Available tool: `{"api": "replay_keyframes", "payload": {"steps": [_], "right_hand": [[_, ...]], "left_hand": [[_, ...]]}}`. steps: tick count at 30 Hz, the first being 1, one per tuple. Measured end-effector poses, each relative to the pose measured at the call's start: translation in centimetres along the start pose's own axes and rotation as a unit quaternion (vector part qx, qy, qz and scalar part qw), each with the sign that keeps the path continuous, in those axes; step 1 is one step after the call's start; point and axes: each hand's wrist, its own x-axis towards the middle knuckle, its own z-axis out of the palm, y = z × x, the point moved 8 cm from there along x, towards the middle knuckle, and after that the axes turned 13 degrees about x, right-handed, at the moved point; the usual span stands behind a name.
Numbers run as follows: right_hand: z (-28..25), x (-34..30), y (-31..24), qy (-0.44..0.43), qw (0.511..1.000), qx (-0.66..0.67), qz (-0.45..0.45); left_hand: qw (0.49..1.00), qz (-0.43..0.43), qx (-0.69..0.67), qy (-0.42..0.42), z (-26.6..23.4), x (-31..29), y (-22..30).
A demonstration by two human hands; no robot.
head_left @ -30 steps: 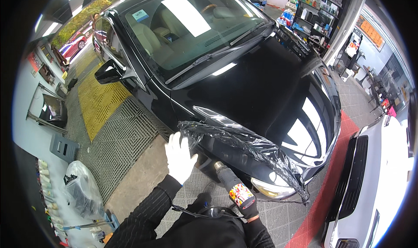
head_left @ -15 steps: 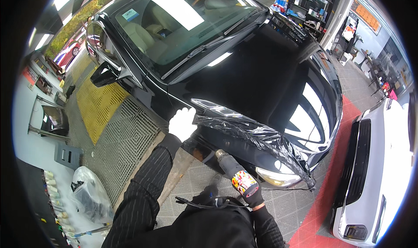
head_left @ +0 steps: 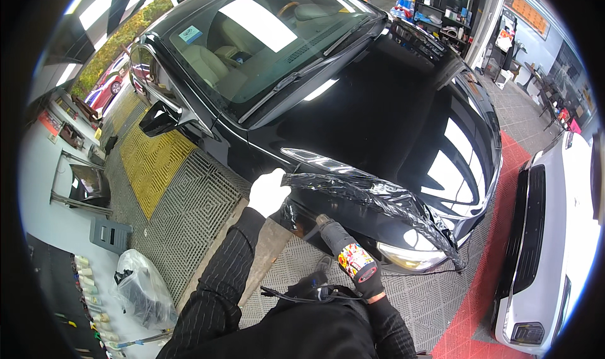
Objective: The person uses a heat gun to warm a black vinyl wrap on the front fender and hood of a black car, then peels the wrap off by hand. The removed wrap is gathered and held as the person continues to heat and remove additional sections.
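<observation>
My left hand (head_left: 269,193), in a white glove, is closed on the end of a wrinkled, glossy black film (head_left: 384,201). The film hangs in a bunched strip along the front fender of a black car (head_left: 353,126), down toward the headlight (head_left: 411,256). My right hand (head_left: 370,284), black-gloved, grips a dark heat gun (head_left: 341,242) with a colourful patterned band. Its nozzle points up and left at the fender below the film, apart from my left hand. The fingers on the handle are partly hidden behind the tool.
To the right, a white front bumper (head_left: 554,233) stands near the red floor strip (head_left: 507,182). A plastic-wrapped bundle (head_left: 146,290) and a grey step stool (head_left: 111,234) lie at the left. The side mirror (head_left: 159,119) juts out, and shelves (head_left: 444,9) stand behind the car.
The whole view has shifted slightly. My left hand has turned a little and still holds the film, which now looks tauter near the glove. The heat gun stays at about the same place by the fender.
</observation>
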Motion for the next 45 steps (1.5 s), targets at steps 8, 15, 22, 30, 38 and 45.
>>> {"api": "replay_keyframes", "payload": {"steps": [8,15,22,30,38,45], "right_hand": [[0.7,-0.4,-1.7,-0.089,0.933,-0.318,-0.145],[0.0,-0.1,-1.6,-0.069,0.953,-0.257,-0.141],[0.1,-0.7,-3.5,-0.057,0.844,-0.504,-0.173],[-2.4,-0.9,-3.6,-0.049,0.872,-0.48,-0.082],[-3.7,-1.3,-4.6,-0.052,0.864,-0.495,-0.074],[-4.4,-1.5,-5.4,-0.055,0.861,-0.491,-0.125]], "left_hand": [[0.999,-0.018,-0.039,0.022,0.0,-1.2,0.8],[0.997,-0.04,-0.044,0.038,0.7,-2.5,1.4],[0.99,-0.048,-0.037,0.129,0.9,-5.0,2.5],[0.989,-0.044,-0.046,0.137,1.3,-6.8,4.1],[0.98,-0.034,-0.034,0.191,1.7,-8.8,5.6],[0.99,-0.087,-0.056,0.096,3.5,-9.3,6.0]]}}
